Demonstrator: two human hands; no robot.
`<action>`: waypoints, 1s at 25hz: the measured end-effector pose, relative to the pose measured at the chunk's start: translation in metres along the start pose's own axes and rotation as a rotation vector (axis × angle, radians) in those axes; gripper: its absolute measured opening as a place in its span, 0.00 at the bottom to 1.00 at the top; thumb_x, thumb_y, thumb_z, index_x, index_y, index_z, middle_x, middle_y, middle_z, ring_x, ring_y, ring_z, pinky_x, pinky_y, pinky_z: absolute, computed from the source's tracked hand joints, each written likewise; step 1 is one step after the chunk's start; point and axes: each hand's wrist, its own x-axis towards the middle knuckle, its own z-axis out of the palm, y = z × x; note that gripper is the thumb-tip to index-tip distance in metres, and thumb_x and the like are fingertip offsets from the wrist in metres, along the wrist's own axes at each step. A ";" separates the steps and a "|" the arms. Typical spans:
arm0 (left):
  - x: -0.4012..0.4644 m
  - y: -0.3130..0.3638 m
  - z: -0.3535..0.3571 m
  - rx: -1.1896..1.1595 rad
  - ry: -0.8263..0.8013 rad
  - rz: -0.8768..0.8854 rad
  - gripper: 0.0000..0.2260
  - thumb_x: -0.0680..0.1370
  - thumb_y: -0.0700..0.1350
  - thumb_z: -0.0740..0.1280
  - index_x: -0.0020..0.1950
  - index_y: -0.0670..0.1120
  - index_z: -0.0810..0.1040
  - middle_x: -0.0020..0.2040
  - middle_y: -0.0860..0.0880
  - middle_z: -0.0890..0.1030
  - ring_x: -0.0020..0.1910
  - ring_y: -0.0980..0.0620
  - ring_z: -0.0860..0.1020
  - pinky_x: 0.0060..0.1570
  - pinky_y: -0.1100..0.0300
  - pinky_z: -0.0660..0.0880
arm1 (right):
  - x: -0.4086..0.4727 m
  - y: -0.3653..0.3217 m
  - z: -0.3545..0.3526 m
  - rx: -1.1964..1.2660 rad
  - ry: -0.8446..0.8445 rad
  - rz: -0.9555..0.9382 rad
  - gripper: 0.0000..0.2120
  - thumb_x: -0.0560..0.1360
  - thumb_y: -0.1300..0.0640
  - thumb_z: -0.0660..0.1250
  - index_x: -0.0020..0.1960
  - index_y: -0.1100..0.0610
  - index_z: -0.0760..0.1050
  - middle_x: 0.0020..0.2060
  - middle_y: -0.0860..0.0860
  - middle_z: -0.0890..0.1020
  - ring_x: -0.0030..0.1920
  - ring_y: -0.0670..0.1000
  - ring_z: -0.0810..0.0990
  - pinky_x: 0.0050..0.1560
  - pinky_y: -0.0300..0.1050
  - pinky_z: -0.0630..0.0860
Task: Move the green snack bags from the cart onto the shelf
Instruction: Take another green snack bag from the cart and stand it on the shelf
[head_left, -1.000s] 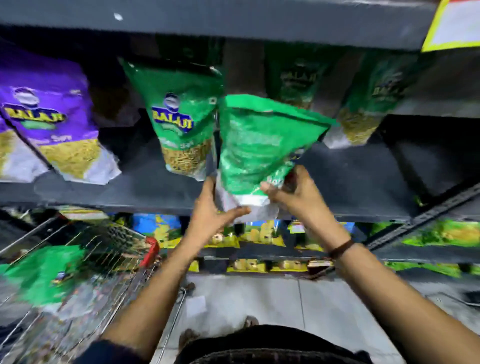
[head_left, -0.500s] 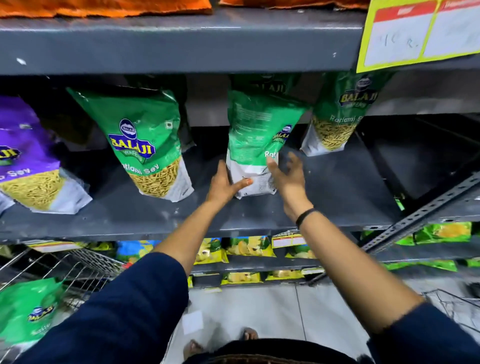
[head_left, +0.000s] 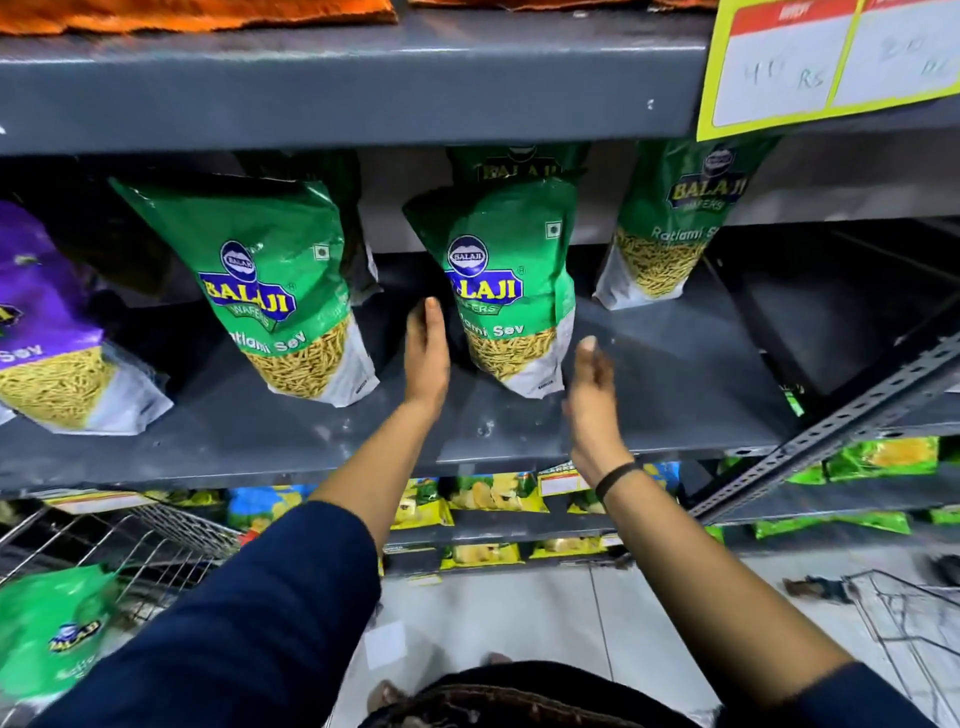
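A green snack bag (head_left: 511, 280) stands upright on the grey shelf (head_left: 649, 395), label facing me, with another green bag (head_left: 519, 166) behind it. My left hand (head_left: 427, 353) is flat and open just left of the bag, close to its edge. My right hand (head_left: 592, 400) is open just right of it, a small gap between them. A second green bag (head_left: 280, 280) leans on the shelf to the left, and a third (head_left: 675, 223) stands to the right. Another green bag (head_left: 49, 634) lies in the wire cart (head_left: 156, 545) at lower left.
A purple snack bag (head_left: 47, 332) sits at the shelf's far left. A yellow price tag (head_left: 810, 57) hangs from the shelf above. Lower shelves hold yellow and green packets (head_left: 493, 493). A slotted metal bracket (head_left: 841, 431) slants at right; a second wire basket (head_left: 909, 618) sits on the floor.
The bag went from held in both hands to standing on the shelf, turned label forward. Both hands have let go and drawn apart to its sides.
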 end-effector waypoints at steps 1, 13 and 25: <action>0.005 0.002 0.005 -0.016 -0.082 -0.034 0.22 0.80 0.57 0.51 0.70 0.49 0.64 0.71 0.51 0.68 0.66 0.57 0.65 0.68 0.58 0.60 | -0.003 0.007 0.002 -0.018 -0.081 0.006 0.20 0.77 0.45 0.55 0.66 0.50 0.65 0.66 0.49 0.71 0.67 0.50 0.69 0.72 0.51 0.64; -0.018 -0.011 0.000 0.054 0.039 0.059 0.18 0.78 0.56 0.56 0.60 0.46 0.73 0.59 0.47 0.78 0.60 0.48 0.75 0.59 0.59 0.68 | 0.022 0.006 0.015 -0.078 0.157 -0.130 0.20 0.75 0.52 0.63 0.64 0.59 0.67 0.61 0.58 0.74 0.57 0.50 0.75 0.52 0.34 0.71; -0.132 -0.101 -0.374 0.655 0.819 -0.152 0.17 0.80 0.51 0.54 0.44 0.39 0.71 0.44 0.31 0.78 0.45 0.33 0.76 0.41 0.47 0.67 | -0.193 0.114 0.237 -0.456 -0.606 -0.316 0.08 0.75 0.60 0.63 0.53 0.61 0.75 0.43 0.57 0.79 0.38 0.46 0.75 0.39 0.22 0.68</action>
